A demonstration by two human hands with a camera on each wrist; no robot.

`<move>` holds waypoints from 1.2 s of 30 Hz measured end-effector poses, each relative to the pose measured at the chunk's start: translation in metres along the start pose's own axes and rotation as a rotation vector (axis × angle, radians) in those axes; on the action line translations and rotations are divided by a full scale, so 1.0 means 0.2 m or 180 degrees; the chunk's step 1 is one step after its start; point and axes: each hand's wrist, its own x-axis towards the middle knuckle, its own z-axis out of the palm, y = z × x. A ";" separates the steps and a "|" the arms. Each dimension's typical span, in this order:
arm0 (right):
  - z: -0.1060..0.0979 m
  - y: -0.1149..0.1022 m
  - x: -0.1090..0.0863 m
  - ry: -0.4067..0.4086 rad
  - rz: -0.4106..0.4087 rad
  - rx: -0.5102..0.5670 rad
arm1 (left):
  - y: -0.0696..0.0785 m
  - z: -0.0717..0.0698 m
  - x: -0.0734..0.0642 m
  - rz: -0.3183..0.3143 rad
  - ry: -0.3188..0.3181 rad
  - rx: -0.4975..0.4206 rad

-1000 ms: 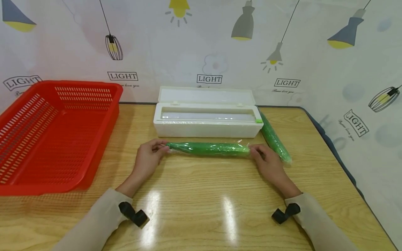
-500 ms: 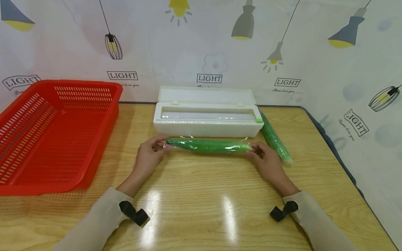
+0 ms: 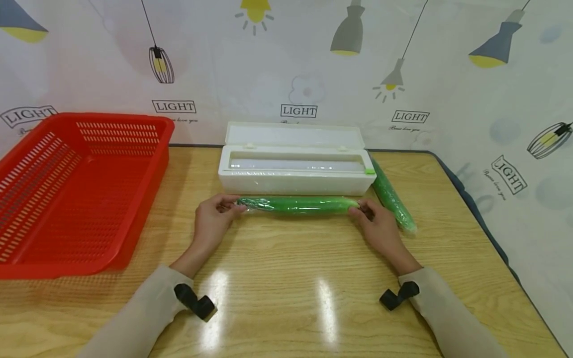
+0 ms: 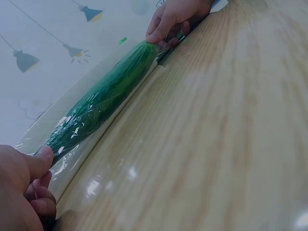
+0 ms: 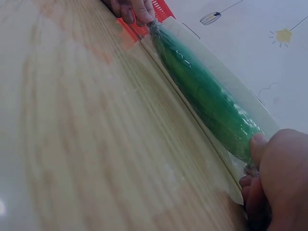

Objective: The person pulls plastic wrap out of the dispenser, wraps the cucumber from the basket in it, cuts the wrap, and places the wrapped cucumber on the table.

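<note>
A long green cucumber (image 3: 297,205) in clear plastic wrap stretches sideways between both hands, just in front of the white box. My left hand (image 3: 214,219) pinches the wrap at its darker left end, thumb on the near side. At the paler right end, my right hand (image 3: 378,223) pinches the gathered film between thumb and fingers. The left wrist view shows the wrapped cucumber (image 4: 103,98) with film drawn snug along it. Twisted wrap bunches under the right thumb in the right wrist view, where the cucumber (image 5: 207,91) hangs close over the table.
Behind the hands stands a white cling film box (image 3: 297,183), lid raised, with a roll inside. Another wrapped cucumber (image 3: 393,196) lies slanted by its right end. A red plastic basket (image 3: 147,199) occupies the left of the wooden table (image 3: 277,298). A patterned wall covering rises behind.
Both hands keep their pinch on the wrap ends. The right hand has shifted slightly left and up, and the cucumber has moved a little toward the box and rolled.
</note>
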 end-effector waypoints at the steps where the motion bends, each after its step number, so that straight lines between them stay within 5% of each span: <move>1: 0.00 0.00 0.00 -0.0007 0.0015 -0.0014 | 0.00 0.00 0.00 0.0011 0.0008 0.0013; 26: 0.02 -0.01 0.03 0.0134 0.0141 -0.0039 | 0.02 0.02 0.02 0.0035 0.0189 0.0135; 36: 0.02 -0.02 0.03 0.0155 0.0147 -0.0029 | 0.02 0.02 0.02 -0.0101 0.0142 0.0080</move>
